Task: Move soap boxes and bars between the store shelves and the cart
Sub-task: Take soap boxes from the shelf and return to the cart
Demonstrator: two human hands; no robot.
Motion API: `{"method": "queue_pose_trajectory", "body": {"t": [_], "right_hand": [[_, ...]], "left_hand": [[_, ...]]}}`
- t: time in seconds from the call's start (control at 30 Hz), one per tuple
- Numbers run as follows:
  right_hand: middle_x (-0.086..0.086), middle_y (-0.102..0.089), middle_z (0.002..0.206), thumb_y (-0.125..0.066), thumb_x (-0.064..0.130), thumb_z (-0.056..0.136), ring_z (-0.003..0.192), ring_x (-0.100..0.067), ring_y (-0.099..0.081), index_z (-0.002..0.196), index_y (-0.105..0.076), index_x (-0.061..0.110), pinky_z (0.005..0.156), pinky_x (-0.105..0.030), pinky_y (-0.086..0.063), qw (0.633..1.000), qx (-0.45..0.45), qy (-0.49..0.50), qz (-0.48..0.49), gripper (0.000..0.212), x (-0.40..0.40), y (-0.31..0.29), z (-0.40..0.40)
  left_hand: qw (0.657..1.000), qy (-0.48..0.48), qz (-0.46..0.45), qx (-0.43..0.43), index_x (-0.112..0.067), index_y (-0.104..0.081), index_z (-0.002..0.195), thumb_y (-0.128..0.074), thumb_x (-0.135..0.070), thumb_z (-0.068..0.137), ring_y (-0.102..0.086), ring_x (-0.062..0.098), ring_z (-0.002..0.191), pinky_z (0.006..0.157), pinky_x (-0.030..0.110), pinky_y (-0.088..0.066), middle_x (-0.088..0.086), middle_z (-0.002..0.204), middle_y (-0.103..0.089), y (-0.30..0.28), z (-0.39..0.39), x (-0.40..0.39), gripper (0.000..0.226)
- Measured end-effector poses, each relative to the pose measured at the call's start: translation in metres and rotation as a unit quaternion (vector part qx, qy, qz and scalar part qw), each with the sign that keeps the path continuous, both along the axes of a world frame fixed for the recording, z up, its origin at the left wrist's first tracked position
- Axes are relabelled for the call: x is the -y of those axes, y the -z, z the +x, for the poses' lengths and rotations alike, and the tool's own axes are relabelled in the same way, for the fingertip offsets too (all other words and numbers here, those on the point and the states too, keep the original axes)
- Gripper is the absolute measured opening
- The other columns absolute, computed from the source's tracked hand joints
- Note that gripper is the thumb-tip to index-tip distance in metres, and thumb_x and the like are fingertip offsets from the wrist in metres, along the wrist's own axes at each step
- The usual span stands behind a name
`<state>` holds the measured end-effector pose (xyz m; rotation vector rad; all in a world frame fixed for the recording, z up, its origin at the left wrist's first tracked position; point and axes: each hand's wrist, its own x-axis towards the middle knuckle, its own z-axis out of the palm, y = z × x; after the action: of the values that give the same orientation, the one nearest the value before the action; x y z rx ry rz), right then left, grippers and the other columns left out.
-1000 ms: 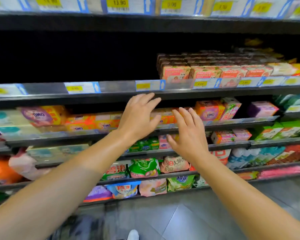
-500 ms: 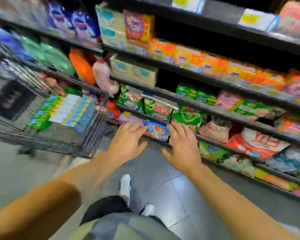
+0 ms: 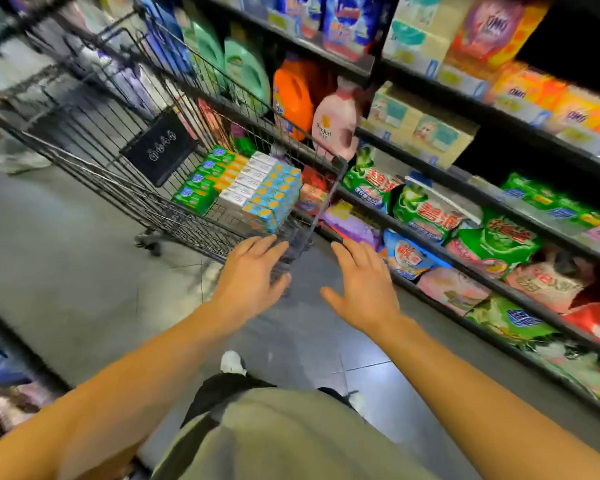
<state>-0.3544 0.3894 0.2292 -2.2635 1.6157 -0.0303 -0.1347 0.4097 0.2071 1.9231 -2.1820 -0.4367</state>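
While both hands reach empty, left hand (image 3: 253, 271) and right hand (image 3: 362, 282) with fingers spread: soap boxes (image 3: 243, 183) stacked in cart (image 3: 326, 199). Advice: grip one row squarely from both ends.

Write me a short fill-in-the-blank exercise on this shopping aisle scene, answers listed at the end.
1. The soap boxes sit in rows inside the wire ____.
2. Both the left hand and right hand hold ____.
3. The jug beside the pink bottle is coloured ____.

Answers: cart; nothing; orange
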Motion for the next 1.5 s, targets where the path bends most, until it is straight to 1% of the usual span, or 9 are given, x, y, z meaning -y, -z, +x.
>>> {"method": "queue_pose_trajectory", "body": {"t": [0.33,0.47,0.67,0.83,1.1,1.2,1.3,1.4,1.5], "right_hand": [[-0.008,-0.028,0.159,-0.066,0.049,0.087,0.147,-0.031,-0.022,0.154,-0.029,0.017,0.120,-0.047,-0.021,0.999,-0.002,0.053,0.010,0.083,0.065,0.007,0.090],[-0.008,-0.029,0.159,-0.068,0.047,0.087,0.147,-0.031,-0.022,0.154,-0.029,0.017,0.120,-0.046,-0.020,0.997,-0.006,0.066,0.030,0.084,0.102,0.020,0.102],[-0.009,-0.026,0.160,-0.066,0.048,0.089,0.147,-0.031,-0.021,0.156,-0.025,0.017,0.121,-0.044,-0.019,0.995,-0.003,0.070,0.075,0.084,0.171,0.054,0.110],[-0.009,-0.026,0.160,-0.065,0.046,0.090,0.145,-0.032,-0.023,0.156,-0.025,0.015,0.118,-0.046,-0.024,0.991,-0.011,0.073,0.115,0.083,0.221,0.084,0.108],[-0.010,-0.032,0.156,-0.070,0.039,0.086,0.140,-0.034,-0.031,0.153,-0.031,0.013,0.116,-0.042,-0.029,0.982,-0.009,0.096,0.161,0.081,0.278,0.156,0.116],[-0.010,-0.031,0.156,-0.070,0.040,0.086,0.139,-0.035,-0.032,0.153,-0.031,0.013,0.115,-0.042,-0.030,0.976,-0.019,0.114,0.186,0.082,0.298,0.188,0.122],[-0.013,-0.031,0.155,-0.072,0.035,0.087,0.139,-0.037,-0.031,0.152,-0.031,0.010,0.116,-0.041,-0.027,0.969,-0.024,0.132,0.207,0.081,0.317,0.216,0.129],[-0.015,-0.034,0.152,-0.074,0.032,0.086,0.136,-0.038,-0.034,0.151,-0.034,0.009,0.113,-0.042,-0.031,0.963,-0.018,0.157,0.217,0.080,0.337,0.243,0.133],[-0.017,-0.042,0.144,-0.076,0.032,0.083,0.128,-0.040,-0.043,0.144,-0.043,0.008,0.107,-0.043,-0.038,0.955,-0.009,0.204,0.214,0.074,0.355,0.264,0.137]], "left_hand": [[0.999,0.023,-0.026,-0.012,-0.010,-0.064,0.127,-0.045,-0.054,0.085,-0.058,0.031,0.114,0.103,0.036,-0.034,0.008,0.128,-0.063,0.005,0.119,0.070,0.064],[0.999,0.031,0.010,-0.002,-0.012,-0.062,0.129,-0.041,-0.058,0.083,-0.057,0.029,0.115,0.102,0.038,-0.036,0.007,0.129,-0.063,0.019,0.135,0.108,0.068],[0.999,0.033,0.030,0.014,-0.016,-0.059,0.134,-0.060,-0.048,0.085,-0.053,0.031,0.123,0.106,0.039,-0.036,0.009,0.136,-0.059,0.045,0.137,0.168,0.058],[0.993,0.045,0.103,0.027,-0.020,-0.054,0.138,-0.054,-0.053,0.085,-0.047,0.031,0.128,0.107,0.046,-0.038,0.005,0.140,-0.055,0.080,0.134,0.218,0.062],[0.983,0.080,0.165,0.002,-0.013,-0.065,0.122,-0.066,-0.047,0.076,-0.057,0.039,0.106,0.089,0.050,-0.050,0.013,0.117,-0.065,0.160,0.153,0.271,0.057],[0.975,0.118,0.189,0.004,-0.014,-0.066,0.119,-0.061,-0.053,0.072,-0.059,0.039,0.103,0.082,0.052,-0.052,0.013,0.113,-0.066,0.190,0.157,0.285,0.061],[0.970,0.152,0.189,0.008,-0.012,-0.069,0.112,-0.050,-0.055,0.073,-0.063,0.040,0.095,0.075,0.048,-0.055,0.014,0.107,-0.069,0.221,0.159,0.298,0.061],[0.963,0.187,0.194,0.008,-0.014,-0.067,0.114,-0.045,-0.061,0.076,-0.061,0.037,0.098,0.081,0.045,-0.050,0.011,0.112,-0.066,0.253,0.163,0.307,0.065],[0.969,0.182,0.164,-0.013,-0.019,-0.067,0.116,-0.049,-0.064,0.073,-0.054,0.033,0.102,0.086,0.048,-0.047,0.008,0.115,-0.062,0.278,0.169,0.310,0.065]]}}
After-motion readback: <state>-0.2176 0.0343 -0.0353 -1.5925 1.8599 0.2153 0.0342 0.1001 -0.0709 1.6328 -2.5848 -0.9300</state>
